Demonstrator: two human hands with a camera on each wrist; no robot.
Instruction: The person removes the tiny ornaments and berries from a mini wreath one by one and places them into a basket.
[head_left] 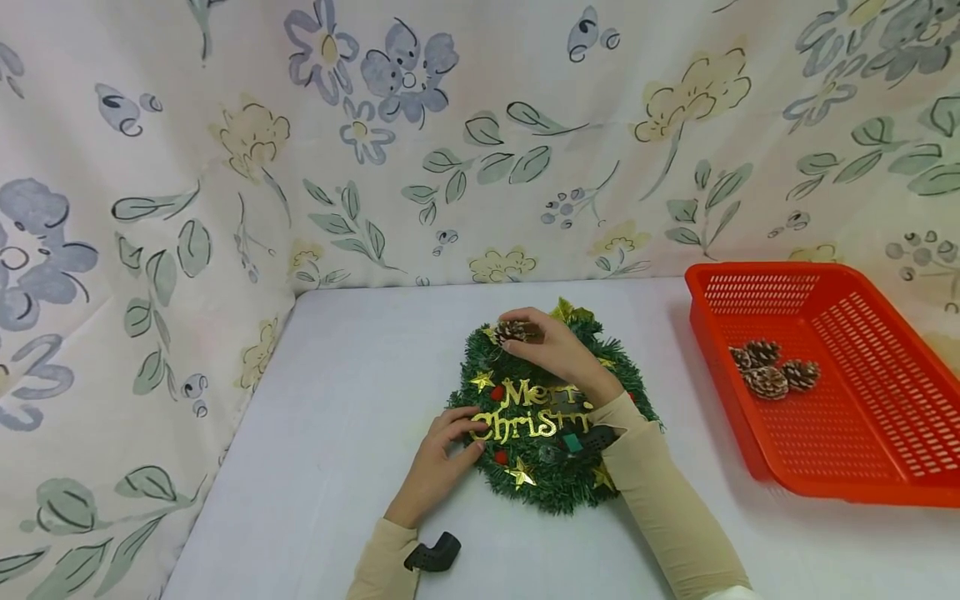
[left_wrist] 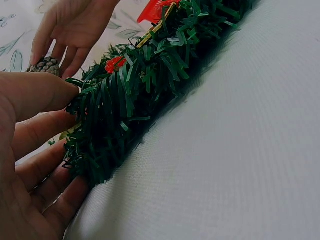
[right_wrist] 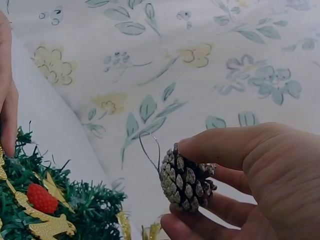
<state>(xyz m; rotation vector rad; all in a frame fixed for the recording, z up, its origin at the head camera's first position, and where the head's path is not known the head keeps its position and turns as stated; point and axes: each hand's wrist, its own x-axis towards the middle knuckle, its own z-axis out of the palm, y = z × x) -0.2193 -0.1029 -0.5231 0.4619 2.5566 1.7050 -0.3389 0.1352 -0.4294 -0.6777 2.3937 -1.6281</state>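
A green tinsel wreath (head_left: pixel 558 497) lies on the white table, with gold "Merry Christmas" lettering (head_left: pixel 528 425), gold stars (head_left: pixel 521 474) and red berries on it. My right hand (head_left: pixel 551 346) holds a frosted pine cone (right_wrist: pixel 186 180) over the wreath's upper left part. The cone sits between thumb and fingers, and its thin silvery loop (right_wrist: pixel 150 152) sticks up free. At the wreath's left edge my left hand (head_left: pixel 442 454) rests with fingers spread; in the left wrist view the thumb and fingertips touch the green tinsel (left_wrist: pixel 112 105). The right forearm hides part of the lettering.
On the right stands a red plastic basket (head_left: pixel 862 433) with several pine cones (head_left: pixel 768 382) near its left side. A floral curtain (head_left: pixel 465 167) hangs behind the table and along its left. White tabletop (head_left: pixel 360 367) lies left of the wreath.
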